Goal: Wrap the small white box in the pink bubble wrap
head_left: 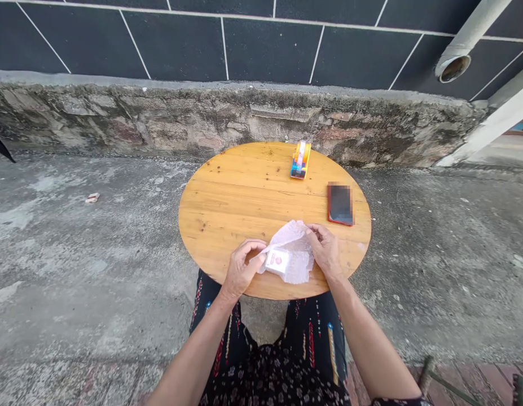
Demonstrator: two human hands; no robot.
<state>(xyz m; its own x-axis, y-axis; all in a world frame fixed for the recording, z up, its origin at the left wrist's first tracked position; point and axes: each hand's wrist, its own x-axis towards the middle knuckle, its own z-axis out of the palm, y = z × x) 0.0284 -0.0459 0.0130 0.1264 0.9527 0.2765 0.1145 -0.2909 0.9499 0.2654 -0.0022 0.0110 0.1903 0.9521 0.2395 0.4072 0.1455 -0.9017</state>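
Note:
A small white box (277, 260) with a reddish print lies on a sheet of bubble wrap (301, 265) near the front of the round wooden table. My left hand (243, 266) pinches the wrap's left edge between thumb and fingers, right beside the box. On the other side, my right hand (323, 247) grips the far right corner of the wrap, which is lifted and folded partly over toward the box. The fingertips of the right hand are partly hidden by the hand itself.
At the table's (236, 192) back edge stands a yellow and blue tape dispenser (301, 159). A phone (341, 204) in a red case lies to the right. Behind the table runs a low stone wall base (172, 121). A pipe (468, 42) juts out at upper right.

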